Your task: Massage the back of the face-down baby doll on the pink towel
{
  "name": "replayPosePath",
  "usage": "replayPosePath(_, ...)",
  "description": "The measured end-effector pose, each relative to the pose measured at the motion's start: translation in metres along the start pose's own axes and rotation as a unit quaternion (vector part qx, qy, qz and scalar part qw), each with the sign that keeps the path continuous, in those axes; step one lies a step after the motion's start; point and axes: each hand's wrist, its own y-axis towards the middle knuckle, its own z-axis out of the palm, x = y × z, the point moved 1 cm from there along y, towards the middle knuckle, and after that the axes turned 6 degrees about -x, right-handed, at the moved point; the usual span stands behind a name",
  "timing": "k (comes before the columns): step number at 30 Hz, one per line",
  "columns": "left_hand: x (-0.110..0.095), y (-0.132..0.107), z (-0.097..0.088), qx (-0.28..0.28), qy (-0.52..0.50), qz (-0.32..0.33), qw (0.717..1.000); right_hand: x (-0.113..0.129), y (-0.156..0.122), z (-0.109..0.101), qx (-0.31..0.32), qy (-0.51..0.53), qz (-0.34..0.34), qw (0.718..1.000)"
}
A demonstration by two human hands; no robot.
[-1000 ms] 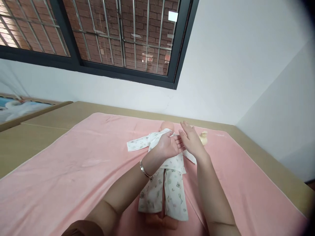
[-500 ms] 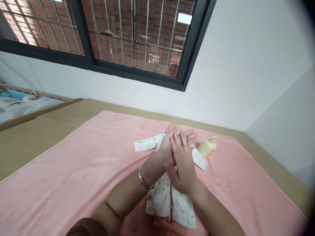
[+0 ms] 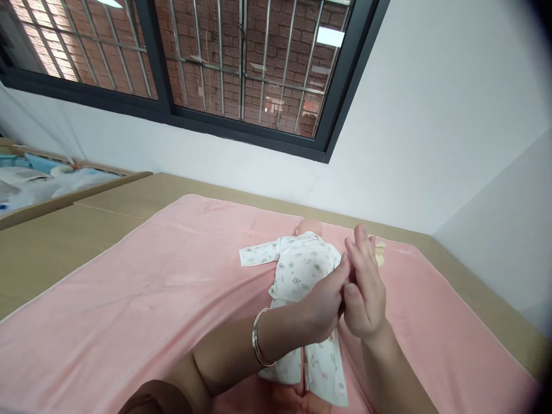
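Palm to palm, my left hand [image 3: 325,307] and my right hand [image 3: 366,287] meet above the doll's right side. The fingers of my right hand are stretched upward, with its thumb in front. My left hand, with a silver bangle [image 3: 255,339] on its wrist, presses against it, its fingers partly hidden. Neither hand visibly holds an object. Beneath them lies a baby doll [image 3: 309,227] dressed in a white printed top [image 3: 302,267] and matching trousers [image 3: 323,368]. Its far-right sleeve is hidden by my hands. A pale yellow bottle [image 3: 380,253] shows only partly behind my right hand.
A pink blanket [image 3: 194,259] with creases covers the tan surface [image 3: 112,207]. A white wall [image 3: 259,172] and a dark-framed, barred window [image 3: 241,123] stand behind. At far left, a wooden-edged bin [image 3: 56,187] holds pale and blue items.
Both hands have shifted right, off the doll's chest, uncovering its top and head. They turned from crossed, flat palms to a more upright press. The bottle is now mostly covered.
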Motion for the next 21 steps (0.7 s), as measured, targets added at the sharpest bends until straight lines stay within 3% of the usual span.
replayPosePath(2,-0.008,-0.01,0.002,0.044,0.01,0.014,0.999,-0.005,0.001,0.0,-0.019,-0.021,-0.005,1.0)
replayPosePath(5,-0.018,-0.02,0.001,0.064,-0.006,0.023,0.998,-0.001,0.001,0.006,-0.007,-0.04,-0.005,0.999)
replayPosePath(14,-0.055,-0.018,-0.019,-0.027,-0.049,0.094,0.994,0.057,-0.027,0.034,0.08,0.027,-0.126,0.988)
replayPosePath(21,-0.025,0.013,-0.022,-0.014,0.039,0.092,0.995,0.06,-0.025,0.018,0.073,0.04,-0.139,0.987)
